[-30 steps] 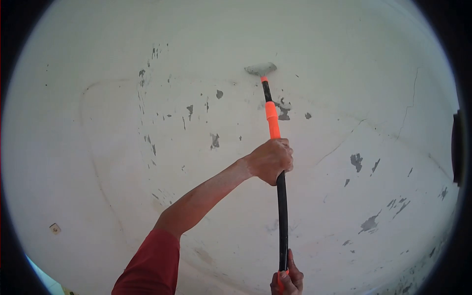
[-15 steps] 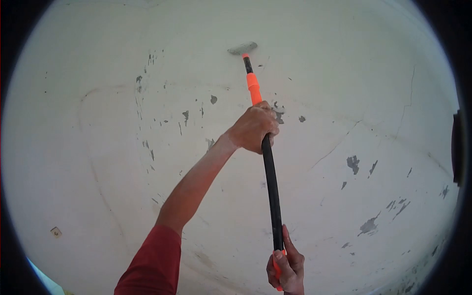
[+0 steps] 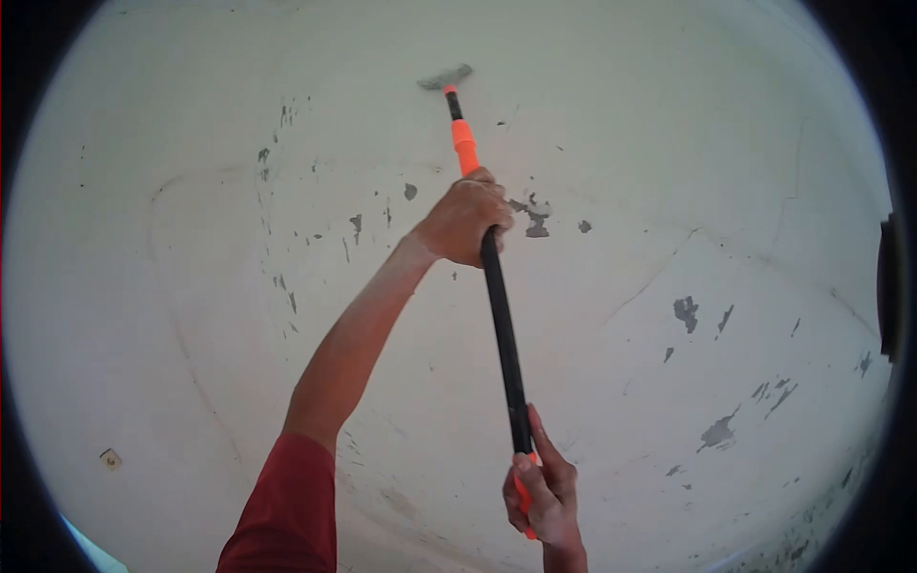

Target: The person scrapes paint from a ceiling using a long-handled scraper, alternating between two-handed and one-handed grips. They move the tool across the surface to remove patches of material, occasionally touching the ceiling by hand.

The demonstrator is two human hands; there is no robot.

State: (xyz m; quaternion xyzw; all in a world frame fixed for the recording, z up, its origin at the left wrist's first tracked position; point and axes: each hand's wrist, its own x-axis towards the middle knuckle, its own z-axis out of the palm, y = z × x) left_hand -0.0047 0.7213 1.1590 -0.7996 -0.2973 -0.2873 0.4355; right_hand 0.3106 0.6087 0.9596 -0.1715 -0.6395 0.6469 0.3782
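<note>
The right hand [image 3: 544, 492] grasps the orange bottom end of the pole [image 3: 503, 334], thumb laid along it and one finger stretched up its side. That grip looks light, so a sudden snag at the top could twist the pole loose there. A dark red cloth sleeve [image 3: 287, 506] lies left of the pole's lower end. Farther up, the left hand [image 3: 466, 218] is clenched around the pole just under its orange collar [image 3: 463, 137]; pale, powdery-looking dust on the skin could make the hold slip. The pole is a smooth, straight black tube leaning leftward; the collar looks like plastic, and if its joint worked loose, the upper section might slide or turn.

At the pole's far tip sits a grey head [image 3: 445, 77], narrow, slightly curved and tilted; whether it touches the wall [image 3: 611, 382] I cannot tell. Pressed on one corner, it could gouge the matte off-white surface. Right of the pole, ragged grey patches [image 3: 538, 220] and a thin crack [image 3: 654, 277] suggest brittle coating that might flake and shed grit.
</note>
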